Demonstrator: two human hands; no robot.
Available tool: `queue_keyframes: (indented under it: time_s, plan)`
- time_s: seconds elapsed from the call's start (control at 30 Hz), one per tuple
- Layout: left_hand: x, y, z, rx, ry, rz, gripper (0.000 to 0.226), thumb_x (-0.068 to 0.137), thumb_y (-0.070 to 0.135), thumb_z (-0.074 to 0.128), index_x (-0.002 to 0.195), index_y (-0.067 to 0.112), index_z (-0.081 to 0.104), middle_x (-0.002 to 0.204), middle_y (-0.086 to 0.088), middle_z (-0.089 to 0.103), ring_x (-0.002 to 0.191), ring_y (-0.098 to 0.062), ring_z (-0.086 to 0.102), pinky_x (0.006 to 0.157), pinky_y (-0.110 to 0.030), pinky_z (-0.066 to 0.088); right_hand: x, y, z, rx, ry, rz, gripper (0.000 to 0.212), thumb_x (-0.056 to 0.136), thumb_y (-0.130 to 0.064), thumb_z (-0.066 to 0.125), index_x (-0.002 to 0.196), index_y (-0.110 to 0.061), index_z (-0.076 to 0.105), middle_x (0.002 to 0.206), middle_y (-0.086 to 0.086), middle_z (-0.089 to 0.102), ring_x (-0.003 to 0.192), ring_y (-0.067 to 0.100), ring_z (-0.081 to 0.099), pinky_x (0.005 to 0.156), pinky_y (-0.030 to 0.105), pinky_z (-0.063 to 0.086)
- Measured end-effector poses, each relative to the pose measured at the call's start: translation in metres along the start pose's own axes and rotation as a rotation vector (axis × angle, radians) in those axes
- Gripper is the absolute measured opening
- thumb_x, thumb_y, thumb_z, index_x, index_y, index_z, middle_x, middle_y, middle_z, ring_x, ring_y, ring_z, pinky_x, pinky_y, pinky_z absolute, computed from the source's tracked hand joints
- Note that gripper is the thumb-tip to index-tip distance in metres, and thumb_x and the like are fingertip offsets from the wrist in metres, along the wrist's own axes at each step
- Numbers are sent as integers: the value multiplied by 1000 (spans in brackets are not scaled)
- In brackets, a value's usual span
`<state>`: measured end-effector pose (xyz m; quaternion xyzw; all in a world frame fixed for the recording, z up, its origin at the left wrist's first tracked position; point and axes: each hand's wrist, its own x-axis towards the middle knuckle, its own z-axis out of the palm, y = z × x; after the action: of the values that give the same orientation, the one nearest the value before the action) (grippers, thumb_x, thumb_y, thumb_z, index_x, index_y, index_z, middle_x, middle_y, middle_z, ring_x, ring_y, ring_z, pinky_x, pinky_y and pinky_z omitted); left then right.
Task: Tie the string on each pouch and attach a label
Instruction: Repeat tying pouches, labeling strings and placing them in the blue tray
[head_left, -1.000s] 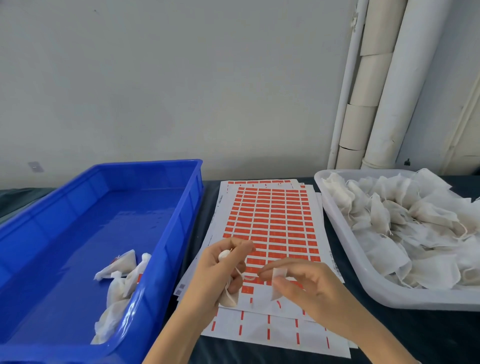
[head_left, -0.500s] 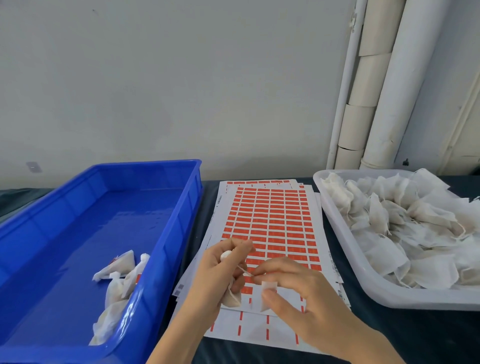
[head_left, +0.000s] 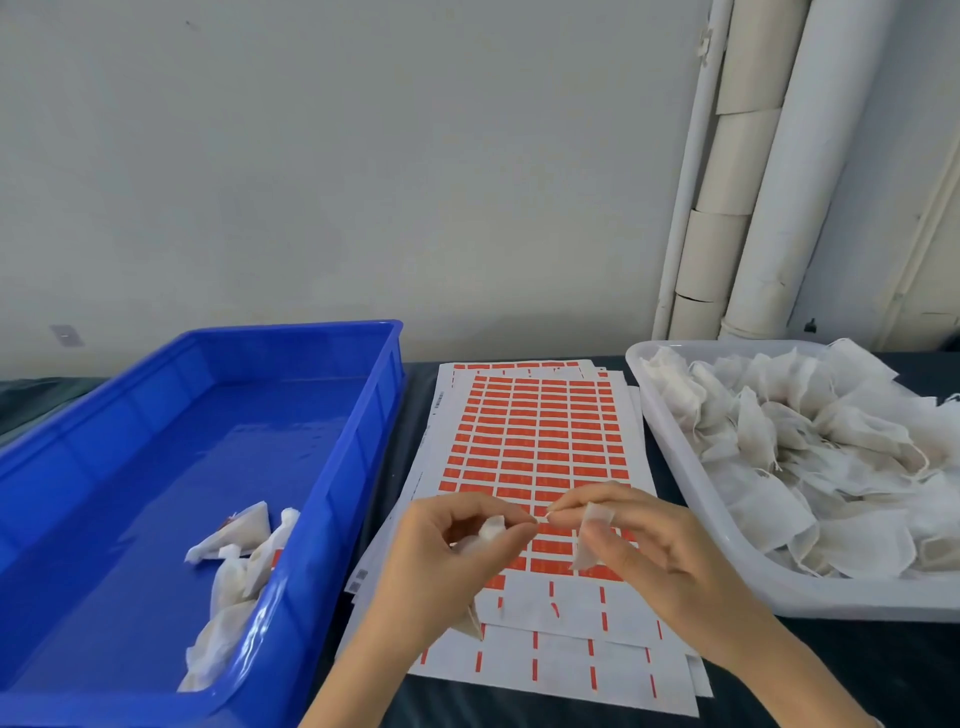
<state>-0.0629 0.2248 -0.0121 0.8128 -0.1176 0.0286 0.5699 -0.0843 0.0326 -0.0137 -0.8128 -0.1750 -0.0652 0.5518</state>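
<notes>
- A pale plain wall (head_left: 363, 156) fills the background, with white pipes (head_left: 769, 208) running up its right side.
- In front of it is a dark table (head_left: 831, 670), and everything else sits on it.
- On the left stands a blue tray (head_left: 363, 431). A few finished pouches (head_left: 234, 561) lie bunched against its near right wall.
- In the middle, between the two containers, lies a stack of label sheets (head_left: 535, 431). The top sheet carries rows of orange labels, and its near rows are stripped down to white backing.
- On the right is a white tub (head_left: 670, 447), heaped with untied pouches (head_left: 810, 447).
- Both hands are above the near part of the sheets, fingertips close together.
- The left hand (head_left: 447, 561) is curled around a pouch (head_left: 491, 530). Thumb and forefinger pinch its gathered top, and a lower corner pokes out beneath the palm.
- A thin string (head_left: 543, 517) spans the small gap between the two hands. It is too fine to show whether it is knotted.
- The right hand (head_left: 654, 551) grasps a small white label (head_left: 592, 535) against its thumb, fingers bent. Its fingertips meet at the string's end.
- The label hangs down from that grip, its pale side facing the camera.
</notes>
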Motion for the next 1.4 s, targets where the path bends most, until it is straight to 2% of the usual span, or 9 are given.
queue_keyframes:
  time_s: [0.13, 0.27, 0.37, 0.53, 0.67, 0.8, 0.9, 1.27, 1.4]
  plan:
    - [-1, -2, 1, 119, -28, 62, 8, 86, 25, 67, 81, 31, 68, 73, 20, 66, 74, -3, 63, 63, -14, 51, 1, -3, -3, 75, 7, 52, 23, 87, -50, 54, 81, -41, 74, 105, -14, 70, 110, 5, 60, 96, 32, 47]
    - [-4, -2, -2, 41, -16, 87, 5, 87, 22, 65, 85, 27, 66, 77, 15, 67, 74, -8, 64, 64, -20, 55, 9, -1, -13, 243, 190, 201, 30, 67, -42, 67, 92, -26, 73, 98, -10, 74, 98, 11, 68, 91, 40, 53]
    - [-6, 2, -4, 9, -44, 122, 7, 85, 23, 68, 82, 30, 68, 77, 13, 67, 74, -9, 64, 63, -21, 56, 16, -3, -16, 266, 239, 258, 34, 66, -38, 70, 97, -25, 69, 95, -10, 74, 91, 14, 71, 84, 38, 57]
    - [-7, 11, -5, 3, -139, 195, 7, 83, 28, 71, 83, 35, 69, 78, 12, 68, 73, -9, 64, 64, -22, 55, 27, -9, -10, 210, 229, 271, 22, 67, -37, 73, 88, -31, 70, 88, -16, 73, 86, 11, 71, 80, 33, 58]
    - [-8, 17, -2, 6, -140, 231, 3, 82, 34, 71, 84, 35, 70, 71, 6, 66, 65, -18, 60, 59, -31, 54, 31, -11, -5, 199, 155, 258, 11, 77, -22, 75, 77, -33, 74, 87, -15, 74, 86, 6, 70, 78, 27, 57]
    - [-6, 18, -1, -1, -86, 227, 3, 80, 30, 74, 79, 31, 71, 65, 13, 64, 59, -6, 58, 57, -17, 49, 30, -12, 0, 216, 124, 246, 21, 77, -19, 75, 71, -40, 75, 85, -16, 74, 85, 2, 69, 70, 18, 52]
    - [-5, 16, 1, 8, -50, 201, 9, 75, 38, 73, 79, 30, 71, 67, 14, 66, 63, -4, 60, 59, -15, 49, 28, -11, 2, 238, 112, 242, 19, 76, -21, 75, 76, -40, 75, 86, -14, 74, 86, 4, 69, 72, 20, 54]
    - [1, 9, 4, 67, 24, 128, 7, 77, 34, 75, 80, 31, 69, 69, 15, 67, 64, -6, 64, 56, -11, 48, 28, -11, 7, 261, 108, 266, 17, 75, -24, 76, 77, -40, 75, 86, -14, 74, 87, 5, 69, 74, 21, 53]
    - [0, 8, 6, 55, 61, 112, 8, 76, 33, 76, 78, 30, 68, 70, 14, 67, 65, -6, 65, 57, -11, 49, 28, -9, 8, 289, 111, 280, 19, 62, -37, 76, 80, -43, 74, 90, -16, 73, 89, 4, 69, 80, 27, 54]
